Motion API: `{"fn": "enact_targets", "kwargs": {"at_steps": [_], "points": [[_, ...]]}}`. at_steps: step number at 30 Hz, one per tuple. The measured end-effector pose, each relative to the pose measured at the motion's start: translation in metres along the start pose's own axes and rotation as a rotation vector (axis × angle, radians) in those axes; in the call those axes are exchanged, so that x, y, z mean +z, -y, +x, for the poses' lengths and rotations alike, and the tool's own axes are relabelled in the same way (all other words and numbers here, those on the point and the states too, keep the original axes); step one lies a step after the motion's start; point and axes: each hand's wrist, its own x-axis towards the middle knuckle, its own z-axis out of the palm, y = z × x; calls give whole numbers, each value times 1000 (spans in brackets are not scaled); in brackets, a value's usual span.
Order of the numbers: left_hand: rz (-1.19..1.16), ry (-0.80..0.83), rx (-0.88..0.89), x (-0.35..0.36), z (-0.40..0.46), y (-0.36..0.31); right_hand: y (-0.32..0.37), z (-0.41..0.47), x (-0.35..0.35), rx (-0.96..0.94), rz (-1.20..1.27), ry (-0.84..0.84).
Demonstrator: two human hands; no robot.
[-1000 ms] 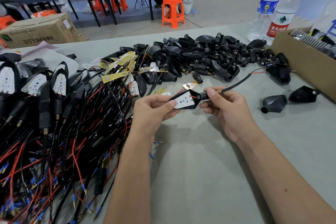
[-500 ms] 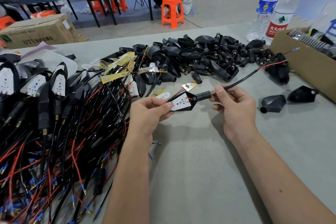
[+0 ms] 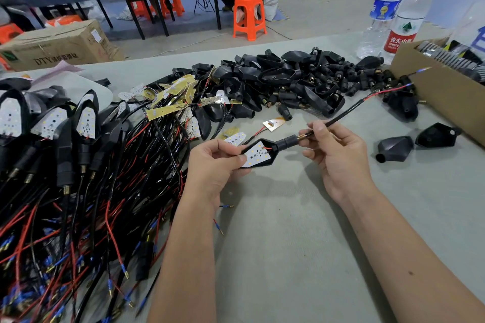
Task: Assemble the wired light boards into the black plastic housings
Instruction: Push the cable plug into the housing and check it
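The right hand (image 3: 338, 155) has pulled the cable (image 3: 349, 110) farther right. The board (image 3: 256, 155) now sits inside the housing (image 3: 273, 149) gripped by the left hand (image 3: 212, 165); this unit looks nearly done.

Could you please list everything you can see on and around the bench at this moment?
housing with light board: one, black with white board, held above the table centre
cable: one, black, runs from the housing's stem toward the cardboard tray
empty housings: a large heap, black, far centre
loose housings: two, black, right of the hands
finished units: many, black with red and black wires, left
loose boards: several, yellow and white, behind the hands
water bottles: two, clear, far right
cardboard tray: one, brown, right edge
stool: one, orange, on the floor behind
left hand: grips the housing
right hand: pinches the cable
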Motion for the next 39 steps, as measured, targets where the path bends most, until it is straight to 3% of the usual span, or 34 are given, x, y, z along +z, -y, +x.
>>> {"fn": "enact_targets", "kwargs": {"at_steps": [6,10,13,25,33,39], "points": [[9,-120,97,8,-1,0,-3,-2,4,-48,-93,14],[308,-353,246,19,0,6,-6,-3,6,-94,-102,-23],[366,-442,264,24,-1,9,-6,-5,8,-126,-115,-20],[276,-473,217,35,-2,10,-8,-6,7,-221,-188,-9],[481,-463,236,35,-1,12,-5,-8,9,-259,-224,38],[256,-449,249,31,2,12,-9,-6,7,-257,-242,19]]}}
